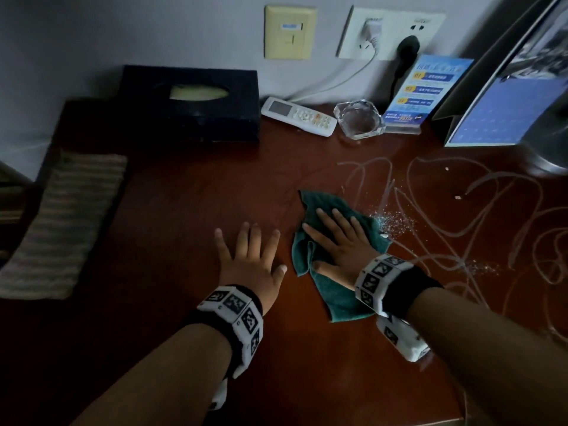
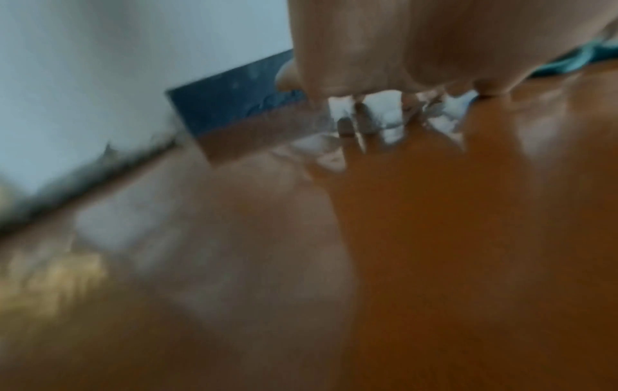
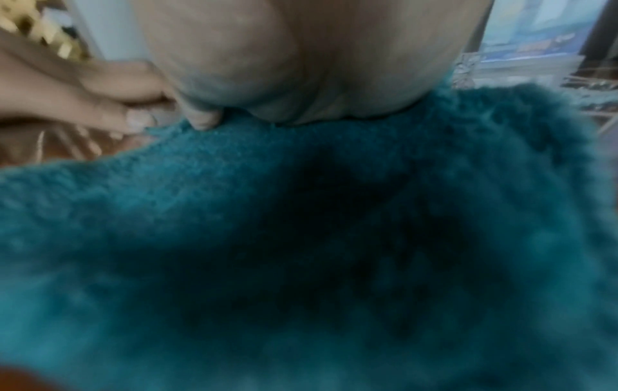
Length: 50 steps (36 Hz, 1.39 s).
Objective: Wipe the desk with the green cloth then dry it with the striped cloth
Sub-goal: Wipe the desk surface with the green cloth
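The green cloth lies crumpled on the reddish-brown desk, near its middle. My right hand presses flat on top of it with straight, spread fingers; the right wrist view shows the palm on the teal pile. My left hand rests flat on bare wood just left of the cloth, fingers spread, holding nothing. The striped cloth lies folded on the desk's far left. White scribbles and scattered white specks mark the desk to the right of the green cloth.
Along the back wall stand a black tissue box, a white remote, a glass ashtray, a blue sign stand and a folder. Cables hang from the wall sockets. A grey object sits at the right edge.
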Available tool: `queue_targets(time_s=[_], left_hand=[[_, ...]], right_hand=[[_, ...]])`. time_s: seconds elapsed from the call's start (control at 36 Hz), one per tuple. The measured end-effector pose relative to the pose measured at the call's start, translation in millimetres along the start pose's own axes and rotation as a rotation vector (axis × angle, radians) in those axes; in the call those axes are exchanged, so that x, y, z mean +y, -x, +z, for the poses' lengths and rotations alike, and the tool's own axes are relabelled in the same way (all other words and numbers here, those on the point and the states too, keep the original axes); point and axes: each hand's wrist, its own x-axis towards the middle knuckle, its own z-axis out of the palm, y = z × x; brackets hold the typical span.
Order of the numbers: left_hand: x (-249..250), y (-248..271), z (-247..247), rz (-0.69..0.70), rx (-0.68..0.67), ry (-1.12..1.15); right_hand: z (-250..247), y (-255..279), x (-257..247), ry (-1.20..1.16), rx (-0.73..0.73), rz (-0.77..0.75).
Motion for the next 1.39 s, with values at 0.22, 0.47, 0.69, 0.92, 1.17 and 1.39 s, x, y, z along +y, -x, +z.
queue_targets(time_s=[0.22, 0.47, 0.69, 0.92, 1.17, 1.39], left_hand=[[19, -21, 4, -0.019, -0.062, 0.189], [17, -27, 4, -0.014, -0.128, 0.196], [16, -26, 2, -0.011, -0.155, 0.193], [15, -28, 2, -0.007, -0.169, 0.206], [15, -26, 1, -0.012, -0.156, 0.2], [15, -27, 1, -0.017, -0.167, 0.203]], right_hand=[[-21, -36, 5, -0.043, 0.048, 0.104], [-37, -70, 9, -0.115, 0.123, 0.233], [-52, -90, 32, -0.16, 0.144, 0.398], [-70, -80, 64, -0.217, 0.079, 0.555], [-64, -56, 74, 0.074, 0.013, -0.137], [-64, -70, 75, 0.046, 0.007, -0.059]])
